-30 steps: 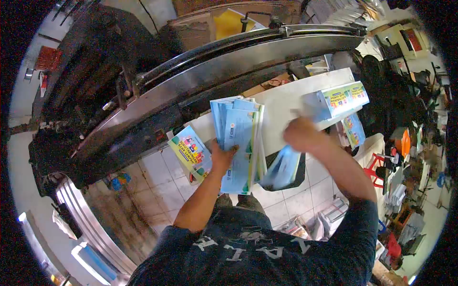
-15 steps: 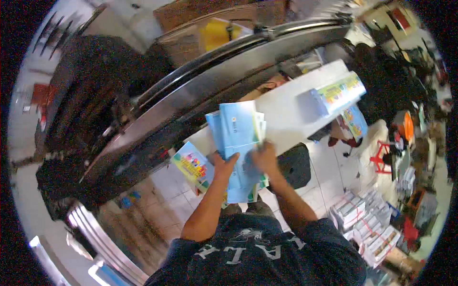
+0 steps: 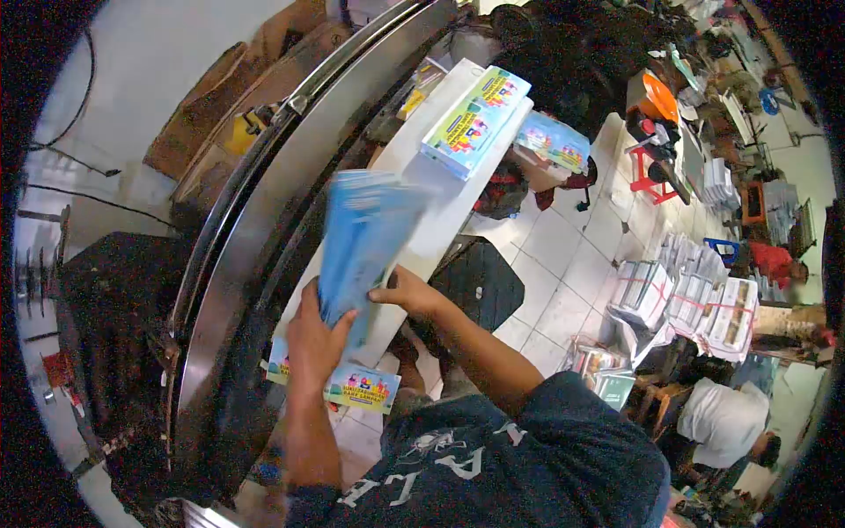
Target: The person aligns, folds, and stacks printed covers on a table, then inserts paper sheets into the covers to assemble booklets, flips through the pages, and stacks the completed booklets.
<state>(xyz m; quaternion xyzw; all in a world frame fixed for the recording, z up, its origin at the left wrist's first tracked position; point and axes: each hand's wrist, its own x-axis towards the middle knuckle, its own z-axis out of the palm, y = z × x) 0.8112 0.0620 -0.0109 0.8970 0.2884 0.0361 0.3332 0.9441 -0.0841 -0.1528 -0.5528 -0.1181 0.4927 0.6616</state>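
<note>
A fanned bundle of light blue booklets (image 3: 361, 233), blurred at its top, is held upright above the white table. My left hand (image 3: 319, 333) is wrapped round its lower left side, thumb across the front. At the lower right edge of the bundle, my right hand (image 3: 405, 292) pinches the booklets between thumb and fingers. A neat stack of printed booklets (image 3: 475, 123) with coloured covers stands on the white table (image 3: 444, 211) farther along. Below my left hand, another colourful booklet (image 3: 363, 389) lies partly behind my wrist.
A long metal machine bar (image 3: 238, 220) runs along the table's left side. More printed booklets (image 3: 553, 143) lie right of the stack. A black stool (image 3: 480, 283), a red stool (image 3: 650, 176) and tied paper bundles (image 3: 682, 295) stand to the right. A person (image 3: 726, 422) is at lower right.
The view has swung to the right. The blue booklets, earlier lying on the table, are now lifted in both hands. My right hand has come from the stack side to the bundle.
</note>
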